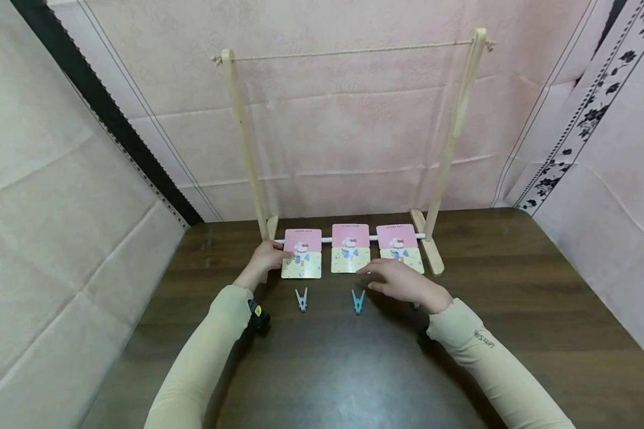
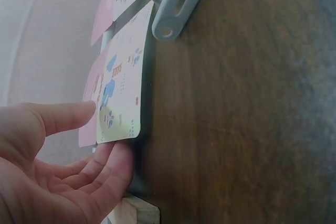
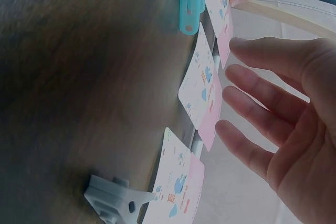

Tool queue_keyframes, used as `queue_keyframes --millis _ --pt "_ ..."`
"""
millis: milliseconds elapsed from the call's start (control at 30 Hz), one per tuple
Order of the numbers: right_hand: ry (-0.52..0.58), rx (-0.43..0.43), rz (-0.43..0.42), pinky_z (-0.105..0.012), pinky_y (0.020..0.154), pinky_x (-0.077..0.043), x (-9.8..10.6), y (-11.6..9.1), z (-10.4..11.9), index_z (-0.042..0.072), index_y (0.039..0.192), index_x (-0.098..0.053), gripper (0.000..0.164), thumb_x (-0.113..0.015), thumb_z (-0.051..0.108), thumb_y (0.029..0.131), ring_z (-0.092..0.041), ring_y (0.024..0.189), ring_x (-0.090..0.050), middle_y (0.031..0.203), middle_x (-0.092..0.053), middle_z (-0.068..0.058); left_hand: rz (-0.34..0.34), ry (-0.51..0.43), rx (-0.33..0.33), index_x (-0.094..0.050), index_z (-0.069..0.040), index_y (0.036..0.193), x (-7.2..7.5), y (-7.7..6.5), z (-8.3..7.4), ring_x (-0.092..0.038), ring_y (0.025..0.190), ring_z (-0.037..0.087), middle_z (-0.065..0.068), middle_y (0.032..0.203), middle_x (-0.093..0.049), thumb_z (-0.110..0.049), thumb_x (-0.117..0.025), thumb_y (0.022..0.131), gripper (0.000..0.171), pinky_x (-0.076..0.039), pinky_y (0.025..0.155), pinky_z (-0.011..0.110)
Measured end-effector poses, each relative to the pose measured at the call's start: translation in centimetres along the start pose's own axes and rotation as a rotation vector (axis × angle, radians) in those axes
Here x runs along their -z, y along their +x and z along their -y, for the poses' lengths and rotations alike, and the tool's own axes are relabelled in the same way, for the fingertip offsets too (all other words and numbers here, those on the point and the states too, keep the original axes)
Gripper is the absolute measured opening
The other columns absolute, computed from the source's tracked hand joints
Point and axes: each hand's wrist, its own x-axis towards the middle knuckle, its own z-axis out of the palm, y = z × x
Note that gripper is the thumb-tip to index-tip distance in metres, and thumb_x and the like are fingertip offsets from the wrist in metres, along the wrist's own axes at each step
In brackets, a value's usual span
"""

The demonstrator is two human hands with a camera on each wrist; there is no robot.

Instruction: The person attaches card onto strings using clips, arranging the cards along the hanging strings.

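Head view took in, largest of all, pale pinkish cloth (image 1: pixel 349 137) hung behind a dark brown, wood-grained desk (image 1: pixel 322 369). Two tall, pale wooden posts (image 1: pixel 445 149) stood on the desk, with a thin cord (image 1: pixel 354 53) strung between their tops and a slim white rod (image 1: pixel 327 239) running low between them. From where I stood, the hands were differently occupied: the left hand (image 1: pixel 265 259) pinched the outer edge of the left pink-and-yellow card (image 1: pixel 309 268), thumb in front and fingers behind, while the right hand (image 1: pixel 405 280) was free, fingers loosely spread near the middle card (image 1: pixel 350 253) and the right card (image 1: pixel 399 235).

All three cards lay across the rod. A tug from the left hand, I judged, could crease its card or drag it off, since I saw nothing fastening it; a low sweep of the right could knock the other two askew.

Each card looked thin and slightly glossy, pink above and pale yellow below, with a small white cartoon figure where the colours met; the right one sat a little tilted.

Smallest were the pegs in front: a greyish-white peg (image 1: pixel 302 300), a turquoise peg (image 1: pixel 358 302), and a grey peg (image 3: pixel 118 200) mostly hidden from above.
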Motion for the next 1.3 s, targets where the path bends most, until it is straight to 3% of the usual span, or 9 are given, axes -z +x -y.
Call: queue_keyframes --millis 367,700,900,1300 --pt "-0.006 0.003 0.0 -0.046 0.1 -0.049 0.09 0.12 -0.03 0.006 0.129 -0.067 0.033 -0.067 0.007 0.096 -0.026 0.118 -0.062 0.126 -0.066 -0.009 0.0 -0.013 -0.041 -0.053 0.007 0.135 0.09 -0.02 0.07 -0.058 0.104 0.03 0.025 0.129 -0.057 -0.016 -0.07 0.095 0.049 -0.053 0.094 0.041" --pt "0.004 0.016 0.0 -0.046 0.101 -0.048 -0.05 0.13 -0.01 0.005 0.128 -0.067 0.032 -0.067 0.006 0.096 -0.026 0.118 -0.062 0.126 -0.067 -0.009 -0.037 -0.034 -0.107 -0.06 0.007 0.125 0.23 -0.04 0.2 -0.058 0.09 0.023 0.021 0.114 -0.062 -0.011 -0.072 0.092 0.039 -0.054 0.08 0.034" --pt "0.001 0.02 0.004 -0.046 0.101 -0.048 -0.08 0.18 -0.04 0.005 0.129 -0.067 0.032 -0.067 0.006 0.097 -0.027 0.119 -0.062 0.126 -0.067 -0.009 -0.056 0.012 -0.125 -0.061 0.005 0.12 0.41 -0.16 0.11 -0.056 0.082 0.021 0.015 0.099 -0.063 -0.013 -0.073 0.091 0.036 -0.05 0.072 0.032" --pt "-0.007 0.012 0.014 -0.045 0.1 -0.049 -0.08 0.36 -0.06 0.006 0.129 -0.067 0.032 -0.067 0.008 0.097 -0.026 0.118 -0.062 0.127 -0.066 -0.009 -0.052 -0.019 -0.176 -0.058 0.004 0.126 0.56 -0.37 -0.38 -0.063 0.106 0.032 0.023 0.118 -0.065 -0.012 -0.071 0.093 0.038 -0.051 0.09 0.041"
